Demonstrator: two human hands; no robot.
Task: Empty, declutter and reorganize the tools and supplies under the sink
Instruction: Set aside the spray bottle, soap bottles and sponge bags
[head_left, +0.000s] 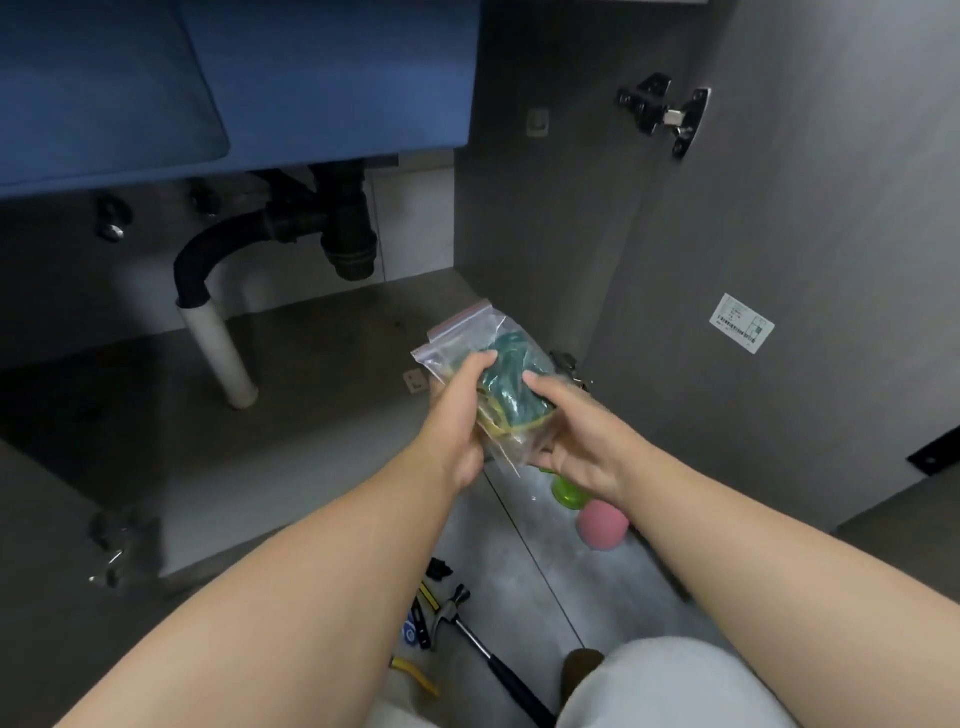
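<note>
Gripping a clear zip bag (506, 353) of green bits from both sides, we had our left hand (457, 415) curled round its left edge, thumb pressed on top, and our right hand (576, 441) curled under its right edge, thumb on the green contents. The bag hung in the air above the front edge of the cabinet floor (311, 364), near its right wall, with the black trap (348, 228) well behind it. On the tiles (519, 545) a green bottle (566, 491) and a pink ball (602, 525) showed beneath our right hand, and a hammer (470, 631) and pliers (415, 675) lay nearer us.
</note>
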